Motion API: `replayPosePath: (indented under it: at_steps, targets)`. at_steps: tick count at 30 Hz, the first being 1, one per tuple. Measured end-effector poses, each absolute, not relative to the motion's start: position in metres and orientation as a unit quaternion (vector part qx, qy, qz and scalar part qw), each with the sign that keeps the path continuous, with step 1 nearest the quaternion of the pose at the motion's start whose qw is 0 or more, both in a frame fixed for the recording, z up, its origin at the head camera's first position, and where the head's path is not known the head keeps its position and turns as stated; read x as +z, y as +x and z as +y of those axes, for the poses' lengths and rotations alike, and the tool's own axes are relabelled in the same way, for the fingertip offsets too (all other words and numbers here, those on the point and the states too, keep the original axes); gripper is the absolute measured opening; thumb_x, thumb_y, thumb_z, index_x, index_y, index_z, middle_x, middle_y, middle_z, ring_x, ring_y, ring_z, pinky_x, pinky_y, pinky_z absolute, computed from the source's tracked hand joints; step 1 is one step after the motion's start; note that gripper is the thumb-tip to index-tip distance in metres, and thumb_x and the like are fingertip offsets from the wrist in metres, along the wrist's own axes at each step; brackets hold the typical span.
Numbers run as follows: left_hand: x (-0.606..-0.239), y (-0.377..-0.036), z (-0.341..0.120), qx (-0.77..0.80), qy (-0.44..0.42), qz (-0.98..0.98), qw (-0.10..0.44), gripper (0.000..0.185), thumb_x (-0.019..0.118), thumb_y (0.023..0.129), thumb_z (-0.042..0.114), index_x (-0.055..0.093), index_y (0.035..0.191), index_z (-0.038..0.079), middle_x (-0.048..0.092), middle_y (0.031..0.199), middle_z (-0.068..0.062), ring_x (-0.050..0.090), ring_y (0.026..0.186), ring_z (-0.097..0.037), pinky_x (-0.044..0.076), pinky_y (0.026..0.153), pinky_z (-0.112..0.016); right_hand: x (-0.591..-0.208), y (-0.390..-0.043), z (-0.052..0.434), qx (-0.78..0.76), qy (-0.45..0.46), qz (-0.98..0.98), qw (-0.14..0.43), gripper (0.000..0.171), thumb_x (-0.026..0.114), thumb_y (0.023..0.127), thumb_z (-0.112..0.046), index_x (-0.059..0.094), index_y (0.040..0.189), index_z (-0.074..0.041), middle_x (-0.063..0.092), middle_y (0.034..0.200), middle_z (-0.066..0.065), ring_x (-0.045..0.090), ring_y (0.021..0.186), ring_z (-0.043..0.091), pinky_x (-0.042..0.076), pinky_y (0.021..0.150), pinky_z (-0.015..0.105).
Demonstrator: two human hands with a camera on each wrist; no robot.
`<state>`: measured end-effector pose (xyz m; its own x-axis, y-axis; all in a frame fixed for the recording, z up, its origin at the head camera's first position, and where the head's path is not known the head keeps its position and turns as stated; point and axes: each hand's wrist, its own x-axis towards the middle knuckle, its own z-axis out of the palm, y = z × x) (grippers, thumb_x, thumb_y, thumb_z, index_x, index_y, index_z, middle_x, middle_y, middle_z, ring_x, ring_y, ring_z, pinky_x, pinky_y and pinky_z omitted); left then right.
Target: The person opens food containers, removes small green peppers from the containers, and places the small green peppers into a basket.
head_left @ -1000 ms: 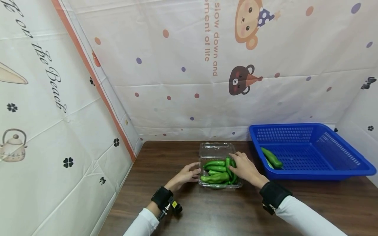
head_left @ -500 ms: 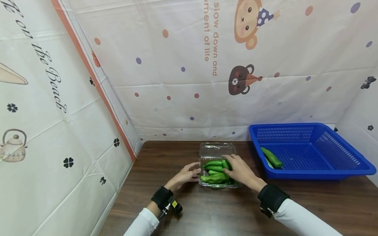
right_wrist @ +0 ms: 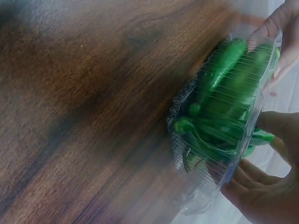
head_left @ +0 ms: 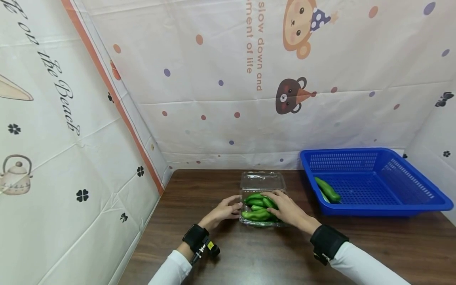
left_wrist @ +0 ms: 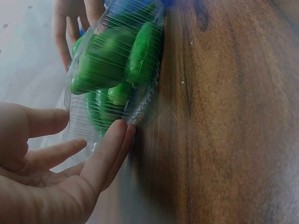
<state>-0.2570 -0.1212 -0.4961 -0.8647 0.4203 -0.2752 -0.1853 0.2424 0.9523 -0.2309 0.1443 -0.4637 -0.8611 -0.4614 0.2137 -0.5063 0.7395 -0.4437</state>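
Observation:
A clear plastic clamshell box (head_left: pixel 263 180) stands on the brown table with its lid open toward the back. Several green peppers (head_left: pixel 255 215) fill it. My left hand (head_left: pixel 222 211) rests against the box's left side with straight fingers (left_wrist: pixel 119 130) touching its wall (left_wrist: pixel 140 100). My right hand (head_left: pixel 288 209) lies over the right part of the box and holds one slanted green pepper (head_left: pixel 268 202) between thumb and fingers (right_wrist: pixel 254 186). The right wrist view shows the peppers (right_wrist: pixel 224 93) through the ribbed box wall.
A blue plastic basket (head_left: pixel 374 156) stands at the right back of the table (head_left: pixel 249 253), with one green pepper (head_left: pixel 327 190) inside. Printed cloth walls close in the left side and the back.
My right hand has slid left across the box, turning the pepper under it from lengthwise to slanted. The left hand has stayed against the box.

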Motion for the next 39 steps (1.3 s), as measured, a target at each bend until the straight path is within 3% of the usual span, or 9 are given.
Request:
replayPosePath:
  at_steps: [7, 15, 21, 29, 34, 39]
  targets:
    - [-0.497, -0.258, -0.121, 0.608, 0.078, 0.75, 0.248, 0.055, 0.054, 0.108, 0.021, 0.037, 0.158, 0.005, 0.048, 0.148, -0.028, 0.061, 0.125, -0.04, 0.058, 0.103, -0.045, -0.465, -0.231, 0.143, 0.251, 0.254, -0.932, 0.063, 0.05, 0.08, 0.088, -0.007, 0.062, 0.135, -0.002, 0.061, 0.113, 0.014, 0.063, 0.099, 0.028, 0.058, 0.078, 0.044]
    - [-0.497, -0.257, -0.121, 0.606, 0.081, 0.752, 0.247, 0.054, 0.053, 0.108, 0.021, 0.037, 0.158, 0.006, 0.049, 0.148, -0.027, 0.061, 0.125, -0.04, 0.058, 0.103, -0.045, -0.466, -0.233, 0.144, 0.243, 0.271, -0.928, 0.078, 0.048, 0.082, 0.086, -0.011, 0.066, 0.131, -0.004, 0.068, 0.116, 0.015, 0.065, 0.108, 0.035, 0.059, 0.089, 0.053]
    - [-0.497, -0.257, -0.121, 0.607, 0.081, 0.75, 0.248, 0.055, 0.052, 0.109, 0.022, 0.036, 0.158, 0.005, 0.047, 0.149, -0.029, 0.059, 0.128, -0.043, 0.058, 0.104, -0.046, -0.461, -0.235, 0.142, 0.249, 0.287, -0.922, 0.074, 0.046, 0.083, 0.086, -0.011, 0.067, 0.129, -0.005, 0.069, 0.117, 0.013, 0.067, 0.104, 0.03, 0.06, 0.084, 0.046]
    - [-0.497, -0.258, -0.121, 0.605, 0.081, 0.752, 0.25, 0.055, 0.052, 0.109, 0.023, 0.035, 0.158, 0.005, 0.046, 0.15, -0.029, 0.058, 0.128, -0.043, 0.058, 0.104, -0.047, -0.435, -0.238, 0.14, 0.249, 0.29, -0.921, 0.078, 0.047, 0.081, 0.087, -0.009, 0.065, 0.131, -0.005, 0.068, 0.117, 0.015, 0.07, 0.1, 0.029, 0.063, 0.076, 0.04]
    - [-0.497, -0.258, -0.122, 0.607, 0.081, 0.75, 0.251, 0.055, 0.052, 0.109, 0.022, 0.035, 0.159, 0.005, 0.046, 0.15, -0.029, 0.058, 0.129, -0.043, 0.057, 0.104, -0.047, -0.408, -0.244, 0.145, 0.258, 0.273, -0.92, 0.115, 0.05, 0.081, 0.088, -0.008, 0.064, 0.134, -0.004, 0.066, 0.125, 0.021, 0.07, 0.1, 0.033, 0.063, 0.075, 0.042]
    - [-0.498, -0.258, -0.121, 0.608, 0.079, 0.75, 0.248, 0.055, 0.053, 0.109, 0.022, 0.035, 0.158, 0.006, 0.047, 0.149, -0.028, 0.06, 0.127, -0.04, 0.059, 0.103, -0.044, -0.386, -0.253, 0.16, 0.269, 0.245, -0.918, 0.161, 0.049, 0.081, 0.088, -0.008, 0.064, 0.133, -0.001, 0.067, 0.121, 0.025, 0.068, 0.094, 0.033, 0.061, 0.068, 0.04]
